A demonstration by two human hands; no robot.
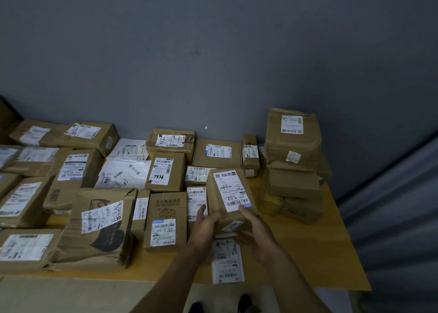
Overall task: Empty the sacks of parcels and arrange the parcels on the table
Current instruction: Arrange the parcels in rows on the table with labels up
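Note:
A brown cardboard parcel with a white label on top hangs tilted just above the yellow table, right of centre. My right hand grips its near right end, thumb on the label and fingers underneath. At the parcel's near left corner my left hand lies with fairly straight fingers touching it and the thumb raised clear. A small white-labelled parcel lies on the table right below my hands. No sack is in view.
Several labelled brown parcels cover the table's left and middle, among them a big crumpled one and white mailers. A tall stack of boxes stands at the back right. A grey wall is behind, a grey curtain to the right.

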